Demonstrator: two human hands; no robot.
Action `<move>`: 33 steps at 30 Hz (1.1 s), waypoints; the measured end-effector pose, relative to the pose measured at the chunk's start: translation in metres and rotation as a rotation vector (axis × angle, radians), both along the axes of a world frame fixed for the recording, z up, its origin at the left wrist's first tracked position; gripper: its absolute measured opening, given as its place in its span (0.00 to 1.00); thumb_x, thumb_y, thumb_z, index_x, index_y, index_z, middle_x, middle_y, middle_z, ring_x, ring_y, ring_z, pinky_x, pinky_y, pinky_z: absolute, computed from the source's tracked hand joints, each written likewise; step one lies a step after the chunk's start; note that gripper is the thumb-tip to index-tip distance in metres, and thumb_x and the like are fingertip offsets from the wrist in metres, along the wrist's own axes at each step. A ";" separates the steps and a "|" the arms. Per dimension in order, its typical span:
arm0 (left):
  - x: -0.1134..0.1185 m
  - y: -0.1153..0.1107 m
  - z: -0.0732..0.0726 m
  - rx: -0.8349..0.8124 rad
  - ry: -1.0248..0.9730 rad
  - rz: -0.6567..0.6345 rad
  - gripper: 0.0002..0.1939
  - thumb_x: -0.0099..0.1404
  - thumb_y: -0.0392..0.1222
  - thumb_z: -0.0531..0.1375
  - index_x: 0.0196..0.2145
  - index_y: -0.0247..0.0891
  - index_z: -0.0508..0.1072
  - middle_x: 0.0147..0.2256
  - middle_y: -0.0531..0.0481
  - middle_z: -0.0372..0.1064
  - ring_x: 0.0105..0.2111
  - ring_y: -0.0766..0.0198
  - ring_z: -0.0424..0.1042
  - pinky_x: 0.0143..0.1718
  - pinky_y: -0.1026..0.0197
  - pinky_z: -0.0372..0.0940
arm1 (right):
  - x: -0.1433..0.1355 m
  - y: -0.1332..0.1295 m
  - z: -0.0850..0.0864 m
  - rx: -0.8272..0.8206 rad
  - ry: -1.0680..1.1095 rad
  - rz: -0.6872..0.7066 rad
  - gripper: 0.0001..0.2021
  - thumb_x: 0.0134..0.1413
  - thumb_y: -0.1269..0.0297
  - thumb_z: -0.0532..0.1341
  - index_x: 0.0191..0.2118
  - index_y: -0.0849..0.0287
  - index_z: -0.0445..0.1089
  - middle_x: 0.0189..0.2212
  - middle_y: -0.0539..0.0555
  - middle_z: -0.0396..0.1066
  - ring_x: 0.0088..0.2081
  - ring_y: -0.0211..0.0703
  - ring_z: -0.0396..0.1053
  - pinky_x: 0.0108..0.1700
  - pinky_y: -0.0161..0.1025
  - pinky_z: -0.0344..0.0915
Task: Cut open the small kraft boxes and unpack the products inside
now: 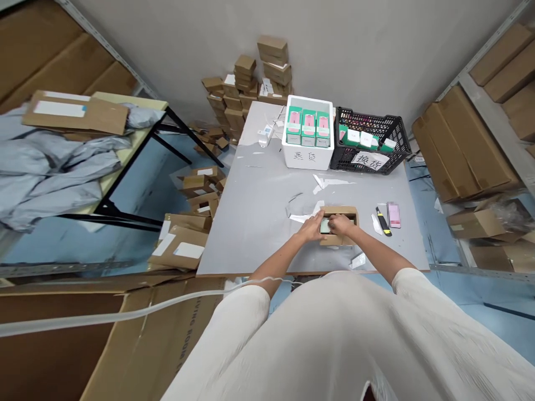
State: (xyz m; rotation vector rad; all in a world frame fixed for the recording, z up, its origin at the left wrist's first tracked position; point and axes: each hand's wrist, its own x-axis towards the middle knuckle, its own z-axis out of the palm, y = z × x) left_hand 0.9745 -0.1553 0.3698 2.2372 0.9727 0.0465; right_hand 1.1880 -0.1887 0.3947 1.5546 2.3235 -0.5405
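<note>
A small open cardboard box [337,240] lies near the front edge of the grey table. My left hand [311,228] grips the box's left side, with the thumb and fingers around its edge. Inside the box is a pale green item [325,225], partly covered by my hands. Reaching in from the right, my right hand [341,224] has its fingers curled at that item; the fingertips are hidden. To the right of the box lie a yellow and black utility knife [383,221] and a pink-screened phone [393,215].
At the table's back stand a white bin [308,158] with green and pink boxes and a black crate [368,157] with more boxes. Torn paper scraps [328,182] lie mid-table. Stacked cartons [244,83] and a side table with grey bags [62,167] are to the left.
</note>
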 end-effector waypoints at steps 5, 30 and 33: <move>-0.001 0.000 -0.004 -0.006 -0.048 0.002 0.75 0.53 0.52 0.78 0.81 0.45 0.32 0.78 0.34 0.50 0.74 0.36 0.60 0.69 0.43 0.63 | -0.008 0.003 -0.004 0.027 -0.085 0.084 0.15 0.60 0.60 0.72 0.48 0.62 0.82 0.53 0.68 0.78 0.56 0.61 0.74 0.58 0.46 0.67; 0.008 -0.014 0.003 0.018 0.072 -0.035 0.72 0.56 0.56 0.77 0.81 0.45 0.34 0.78 0.32 0.48 0.75 0.34 0.57 0.70 0.41 0.57 | 0.013 -0.029 0.011 0.062 0.063 0.038 0.13 0.62 0.68 0.67 0.51 0.61 0.73 0.51 0.65 0.76 0.49 0.56 0.76 0.50 0.45 0.68; 0.014 -0.016 0.002 0.041 0.075 -0.006 0.71 0.55 0.57 0.76 0.81 0.46 0.35 0.77 0.33 0.51 0.72 0.33 0.61 0.70 0.40 0.56 | 0.019 -0.032 0.018 0.101 0.114 0.022 0.14 0.60 0.68 0.68 0.51 0.61 0.72 0.52 0.65 0.75 0.51 0.56 0.74 0.51 0.44 0.67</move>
